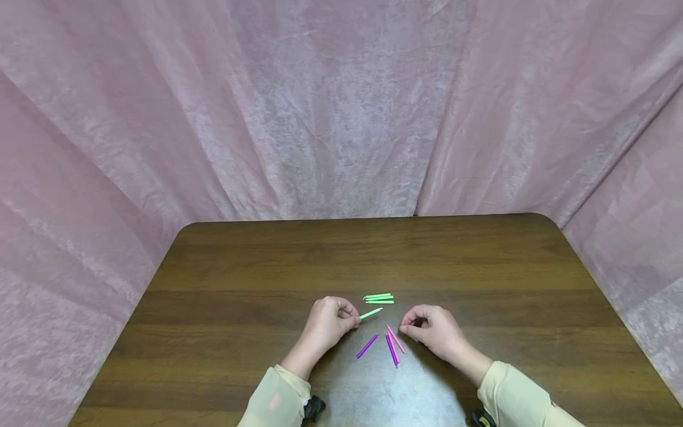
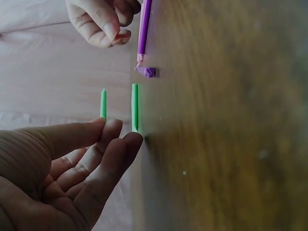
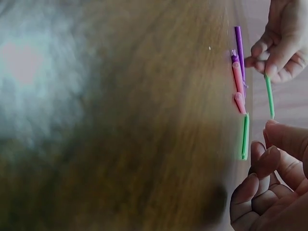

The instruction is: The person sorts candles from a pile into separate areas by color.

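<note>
My left hand (image 1: 332,323) pinches a slim light-green candle (image 1: 371,314) by one end, between thumb and fingertips. In the left wrist view that candle (image 2: 103,104) is raised off the wood, its free end pointing away from the fingers. Opposite it, my right hand (image 1: 433,332) hovers with loosely bent fingers and shows nothing held. Its fingertips are beside a pink candle (image 1: 396,340), apart from the green one in the head view. Purple candles lie close by, one set apart at a slant (image 1: 367,346) and another purple candle (image 1: 391,350) alongside the pink ones.
Three green candles (image 1: 379,301) lie side by side beyond the hands. Everything rests on a brown wooden table (image 1: 240,267) with rounded far corners. Pink curtains (image 1: 341,118) hang behind and at both sides.
</note>
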The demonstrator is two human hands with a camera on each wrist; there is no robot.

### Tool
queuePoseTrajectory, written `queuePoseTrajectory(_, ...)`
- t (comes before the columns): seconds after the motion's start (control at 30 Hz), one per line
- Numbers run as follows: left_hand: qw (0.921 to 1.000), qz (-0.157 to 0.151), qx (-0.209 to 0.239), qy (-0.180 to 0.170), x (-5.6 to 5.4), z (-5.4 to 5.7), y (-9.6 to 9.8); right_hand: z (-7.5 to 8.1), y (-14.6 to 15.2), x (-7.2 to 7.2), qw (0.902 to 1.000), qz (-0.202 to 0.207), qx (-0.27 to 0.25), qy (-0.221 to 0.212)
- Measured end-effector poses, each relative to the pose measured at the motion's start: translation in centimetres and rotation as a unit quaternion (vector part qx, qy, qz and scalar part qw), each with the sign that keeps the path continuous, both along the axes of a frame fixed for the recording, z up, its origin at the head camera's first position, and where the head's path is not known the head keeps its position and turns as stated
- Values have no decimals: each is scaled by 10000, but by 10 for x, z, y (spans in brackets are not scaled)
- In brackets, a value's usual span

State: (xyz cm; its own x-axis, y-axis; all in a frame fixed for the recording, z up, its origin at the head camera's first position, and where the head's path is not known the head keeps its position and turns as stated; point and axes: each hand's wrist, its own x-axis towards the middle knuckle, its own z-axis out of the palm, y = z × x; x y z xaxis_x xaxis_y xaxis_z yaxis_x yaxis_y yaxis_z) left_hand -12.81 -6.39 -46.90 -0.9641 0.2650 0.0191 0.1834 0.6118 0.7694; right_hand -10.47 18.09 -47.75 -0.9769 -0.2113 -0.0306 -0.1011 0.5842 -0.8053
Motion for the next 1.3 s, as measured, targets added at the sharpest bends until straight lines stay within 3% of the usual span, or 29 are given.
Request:
queuePoseTrajectory(0.37, 9992, -12, -280, 271, -15, -1, 5, -1, 0, 6, 9999, 133, -42, 10)
queuePoseTrajectory(0.77, 9998, -71, 36, 192, -28, -2, 7, -1, -1, 10, 9994, 255, -214, -3)
queuePoseTrajectory(1.3, 9985, 81, -473, 244, -45, 2, 15, 1, -4, 13, 9987, 336, -348, -149)
